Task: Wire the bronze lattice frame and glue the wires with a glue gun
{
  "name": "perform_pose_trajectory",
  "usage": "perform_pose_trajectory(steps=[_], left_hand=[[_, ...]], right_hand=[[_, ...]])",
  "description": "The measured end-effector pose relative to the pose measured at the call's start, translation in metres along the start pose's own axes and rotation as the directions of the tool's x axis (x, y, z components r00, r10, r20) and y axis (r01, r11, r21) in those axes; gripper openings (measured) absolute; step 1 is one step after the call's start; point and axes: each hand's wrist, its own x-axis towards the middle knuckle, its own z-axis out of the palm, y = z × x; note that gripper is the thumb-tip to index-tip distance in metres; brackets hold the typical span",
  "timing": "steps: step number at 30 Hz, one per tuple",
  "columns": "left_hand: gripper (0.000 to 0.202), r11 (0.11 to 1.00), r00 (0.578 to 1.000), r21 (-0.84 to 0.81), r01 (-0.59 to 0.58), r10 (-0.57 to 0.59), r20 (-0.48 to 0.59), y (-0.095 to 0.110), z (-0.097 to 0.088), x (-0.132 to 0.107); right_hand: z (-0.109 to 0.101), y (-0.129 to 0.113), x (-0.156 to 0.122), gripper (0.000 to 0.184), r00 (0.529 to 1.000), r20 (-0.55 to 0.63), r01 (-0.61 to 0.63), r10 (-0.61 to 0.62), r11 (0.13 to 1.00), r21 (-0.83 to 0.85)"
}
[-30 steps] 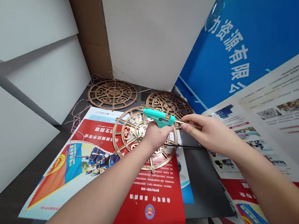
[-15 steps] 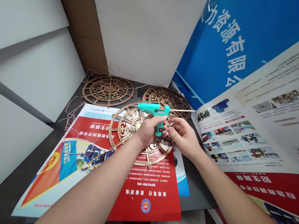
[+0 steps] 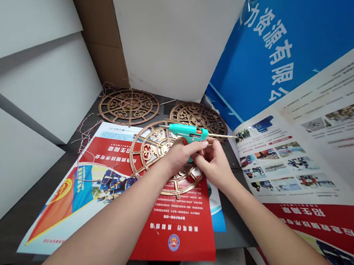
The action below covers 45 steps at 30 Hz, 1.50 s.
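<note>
The left hand (image 3: 181, 156) closes around the teal hot glue gun (image 3: 188, 130) at center, a pale glue stick (image 3: 224, 135) jutting from its rear toward three o'clock. The right hand (image 3: 214, 164) curls narrowly against the gun; whether it grips is hidden. Beneath them, a gilt fretwork disc (image 3: 140, 147) lies on a red poster (image 3: 189, 252); a second disc (image 3: 129, 107) and a third disc (image 3: 197, 117) rest apart at twelve o'clock, none visibly joined yet.
</note>
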Motion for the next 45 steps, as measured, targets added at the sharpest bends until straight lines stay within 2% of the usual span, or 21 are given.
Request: perform_pose_trajectory(steps=[4,7,11,13,16,18,21,23,28,30,32,34,36,39,41,45], left_hand=[[0.040,1.000,1.000,-0.021,-0.008,0.007,-0.027,0.003,0.004,-0.002],[0.038,1.000,0.999,0.000,-0.007,0.007,-0.052,0.002,0.006,-0.002],[0.038,0.997,0.999,0.071,-0.008,0.011,-0.047,0.000,0.006,-0.002],[0.036,0.996,0.997,0.083,-0.018,0.023,-0.067,-0.001,0.006,-0.002],[0.038,0.993,0.995,0.109,-0.039,0.049,-0.093,0.000,0.007,-0.004],[0.039,0.992,0.993,0.116,-0.056,0.067,-0.096,0.002,0.007,-0.004],[0.044,0.993,0.993,0.098,-0.071,0.080,-0.091,0.003,0.009,-0.004],[0.050,0.994,0.991,0.088,-0.070,0.080,-0.108,0.002,0.010,-0.002],[0.056,0.987,0.957,0.096,-0.127,0.148,-0.250,-0.004,0.013,0.000],[0.053,0.983,0.948,0.106,-0.153,0.176,-0.266,-0.004,0.013,0.000],[0.049,0.978,0.948,0.122,-0.171,0.197,-0.250,-0.003,0.012,0.000],[0.048,0.980,0.962,0.117,-0.160,0.182,-0.205,-0.003,0.011,0.000],[0.048,0.979,0.981,0.135,-0.154,0.168,-0.095,-0.004,0.010,0.001],[0.042,0.937,0.971,0.255,-0.238,0.224,0.082,-0.009,0.009,0.002],[0.047,0.912,0.970,0.332,-0.242,0.220,0.105,-0.012,0.008,0.002],[0.071,0.889,0.987,0.432,-0.152,0.159,0.020,-0.010,0.011,-0.005]], right_hand=[[-0.003,0.000,-0.003,0.044,0.999,0.029,0.022,-0.022,0.999,0.027],[-0.010,-0.003,-0.004,0.046,0.997,0.062,0.036,-0.045,0.990,0.133],[-0.017,-0.004,-0.001,0.029,0.992,-0.060,0.120,-0.108,0.964,0.236],[-0.019,-0.006,0.002,0.028,0.984,-0.117,0.158,-0.136,0.965,0.210],[-0.020,-0.012,0.005,0.051,0.972,-0.129,0.209,-0.198,0.975,0.080],[-0.021,-0.018,0.006,0.055,0.963,-0.120,0.242,-0.240,0.970,0.004],[-0.022,-0.023,0.006,0.050,0.958,-0.108,0.265,-0.267,0.964,-0.036],[-0.021,-0.024,0.005,0.050,0.946,-0.143,0.284,-0.290,0.957,-0.058],[-0.012,-0.018,0.001,0.049,0.909,-0.245,0.315,-0.336,0.941,-0.122],[-0.009,-0.013,0.001,0.040,0.912,-0.258,0.294,-0.320,0.946,-0.136],[-0.009,-0.009,0.003,0.028,0.939,-0.223,0.248,-0.261,0.965,-0.083],[-0.011,-0.007,0.006,0.040,0.974,-0.123,0.193,-0.192,0.981,-0.006],[-0.014,-0.007,0.008,0.052,0.984,0.017,0.178,-0.178,0.984,-0.012],[-0.018,-0.011,0.008,0.049,0.974,0.111,0.209,-0.199,0.974,-0.084],[-0.020,-0.013,0.005,0.049,0.982,0.076,0.178,-0.172,0.980,-0.093],[-0.020,-0.015,0.003,0.054,0.996,-0.049,0.068,-0.071,0.996,-0.057]])
